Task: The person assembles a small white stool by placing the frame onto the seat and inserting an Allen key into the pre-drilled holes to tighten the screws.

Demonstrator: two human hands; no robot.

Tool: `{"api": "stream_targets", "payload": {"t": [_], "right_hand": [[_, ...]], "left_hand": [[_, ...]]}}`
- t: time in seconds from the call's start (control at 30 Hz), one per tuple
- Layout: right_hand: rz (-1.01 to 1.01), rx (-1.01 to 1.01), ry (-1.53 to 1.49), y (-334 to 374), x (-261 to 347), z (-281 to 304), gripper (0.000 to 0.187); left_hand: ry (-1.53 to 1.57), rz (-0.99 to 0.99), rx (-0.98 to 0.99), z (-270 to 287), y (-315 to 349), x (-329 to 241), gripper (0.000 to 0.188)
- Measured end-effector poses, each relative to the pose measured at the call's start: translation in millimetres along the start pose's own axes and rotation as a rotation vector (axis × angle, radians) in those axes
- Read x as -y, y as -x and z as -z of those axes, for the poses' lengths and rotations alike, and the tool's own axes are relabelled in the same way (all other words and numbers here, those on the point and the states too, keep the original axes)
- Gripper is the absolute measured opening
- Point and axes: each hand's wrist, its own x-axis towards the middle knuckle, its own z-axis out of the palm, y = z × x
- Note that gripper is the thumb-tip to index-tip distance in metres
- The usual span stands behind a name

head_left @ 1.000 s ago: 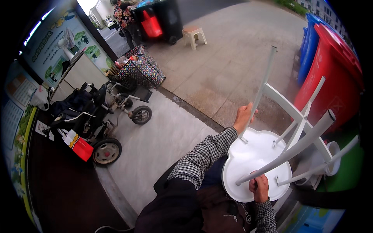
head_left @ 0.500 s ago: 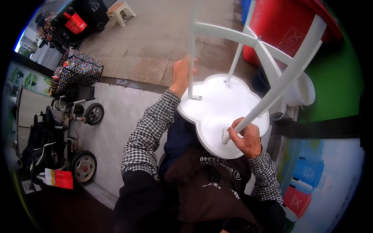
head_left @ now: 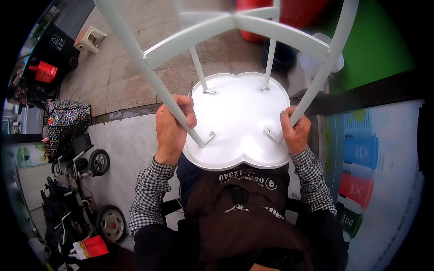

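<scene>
A white side table (head_left: 239, 113) with a lobed, flower-like top rests upside down on my lap, its underside facing up and its legs pointing up and away. My left hand (head_left: 172, 128) closes around the near left leg (head_left: 156, 86), just above where it meets the top. On the near right leg (head_left: 316, 86) my right hand (head_left: 296, 128) grips low down, thumb on the inner side. Small metal brackets join the legs to the top; a screw head shows on the near left bracket (head_left: 210, 134). Curved crossbars (head_left: 194, 34) link the legs higher up.
On the left stand a wheeled walker or cart (head_left: 77, 189), a dotted bag (head_left: 68, 119), a small stool (head_left: 89, 39) and a black bin (head_left: 52, 47). A white bucket (head_left: 337, 63) and dark bucket (head_left: 280, 56) stand beyond the table at right, near a printed panel (head_left: 384, 117).
The table has turned and now sits squarely before me. My left hand has come nearer and is now closed on the near left leg. My right hand remains on the near right leg.
</scene>
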Motion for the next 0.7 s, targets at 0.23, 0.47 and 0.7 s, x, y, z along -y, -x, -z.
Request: {"api": "stream_targets", "payload": {"t": [0.23, 0.47, 0.7], "right_hand": [[0.022, -0.068, -0.040, -14.2, -14.7, 5.0, 0.008], [-0.086, 0.046, 0.020, -24.5, -24.2, 3.4, 0.021], [0.024, -0.271, -0.216, -10.9, -19.8, 5.0, 0.039]], "left_hand": [[-0.163, -0.119, 0.171, -31.7, 15.6, -16.5, 0.046], [-0.141, -0.050, 0.106, -28.9, 40.2, 6.6, 0.043], [-0.160, -0.056, 0.087, -9.6, 59.7, 26.0, 0.039]]}}
